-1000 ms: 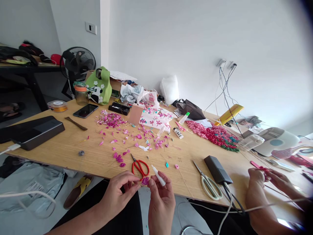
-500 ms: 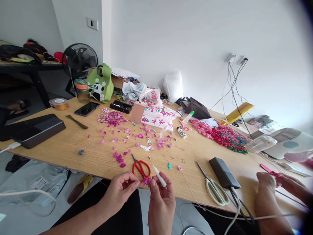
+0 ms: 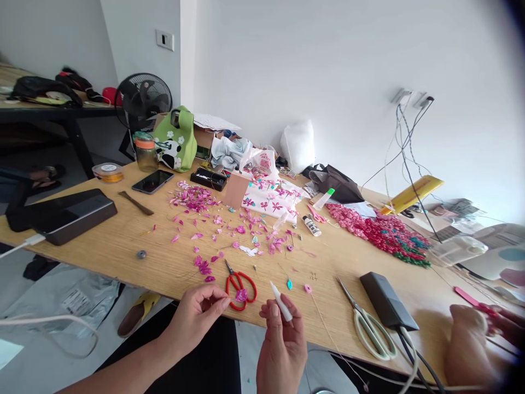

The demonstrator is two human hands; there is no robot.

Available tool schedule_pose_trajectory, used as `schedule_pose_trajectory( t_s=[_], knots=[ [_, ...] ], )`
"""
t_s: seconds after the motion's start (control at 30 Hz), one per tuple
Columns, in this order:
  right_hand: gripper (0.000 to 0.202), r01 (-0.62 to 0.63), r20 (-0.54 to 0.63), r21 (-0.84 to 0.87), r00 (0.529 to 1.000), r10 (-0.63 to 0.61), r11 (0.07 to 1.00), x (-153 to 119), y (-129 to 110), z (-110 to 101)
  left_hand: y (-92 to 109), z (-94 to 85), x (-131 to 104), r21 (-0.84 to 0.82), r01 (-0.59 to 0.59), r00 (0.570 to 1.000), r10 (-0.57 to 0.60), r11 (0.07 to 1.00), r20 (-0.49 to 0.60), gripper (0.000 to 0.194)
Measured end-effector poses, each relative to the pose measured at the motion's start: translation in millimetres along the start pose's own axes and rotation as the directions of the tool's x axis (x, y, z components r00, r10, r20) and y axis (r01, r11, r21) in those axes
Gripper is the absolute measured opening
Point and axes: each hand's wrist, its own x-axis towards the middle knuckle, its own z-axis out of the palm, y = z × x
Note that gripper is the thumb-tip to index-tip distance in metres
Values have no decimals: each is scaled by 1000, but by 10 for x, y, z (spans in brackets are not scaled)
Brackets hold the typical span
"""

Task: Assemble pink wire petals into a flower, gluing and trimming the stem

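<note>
My left hand (image 3: 205,312) is closed in a pinch over the table's front edge. Just beyond its fingertips hangs a purple petal (image 3: 241,295), which moves with the hand; whatever thin stem joins them is too fine to see. Behind the petal lie red-handled scissors (image 3: 234,284). My right hand (image 3: 283,339) grips a white tapered glue tube (image 3: 281,302), its narrow tip pointing up and away. A turquoise leaf piece (image 3: 289,284) and a pink ring-shaped bead (image 3: 307,288) with a thread lie past the right hand.
Loose pink petals (image 3: 194,197) spread over the table's middle. White-handled scissors (image 3: 371,328) and a black power adapter (image 3: 385,300) lie on the right. Another person's hand (image 3: 471,339) is at the far right. A phone (image 3: 153,181) and a black device (image 3: 74,216) lie left.
My hands have moved apart; the right, with the glue tube, has drawn away to the right from the petal. The petal stays by my left fingertips. The view has turned slightly left.
</note>
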Motion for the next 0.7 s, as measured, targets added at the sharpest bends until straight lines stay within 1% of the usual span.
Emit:
schedule_pose_trajectory(
  t_s=[0.17,0.27,0.33,0.47,0.53,0.63,0.7],
  knots=[
    [39,120,-101,35,988,-116,992,60,50,-47,-18,-210,21,-62,0,997,-5,998,-72,26],
    [37,181,-91,46,980,-176,982,92,94,-58,18,-356,11,-71,26,994,-33,997,-105,26],
    [35,196,-63,48,979,-193,979,98,119,-54,33,-426,12,-83,46,990,-56,995,-125,28],
    [33,205,-24,59,979,-204,977,92,147,-33,3,-476,44,-95,89,983,-102,991,-151,31],
    [34,204,-29,69,979,-203,976,85,137,-25,-30,-477,63,-99,104,981,-119,990,-156,32],
    [34,209,-46,75,977,-206,975,64,90,-18,-72,-479,73,-93,102,978,-117,990,-173,33],
    [31,220,-35,83,975,-217,972,54,56,-19,-84,-486,65,-80,85,976,-99,993,-191,32]
  ],
)
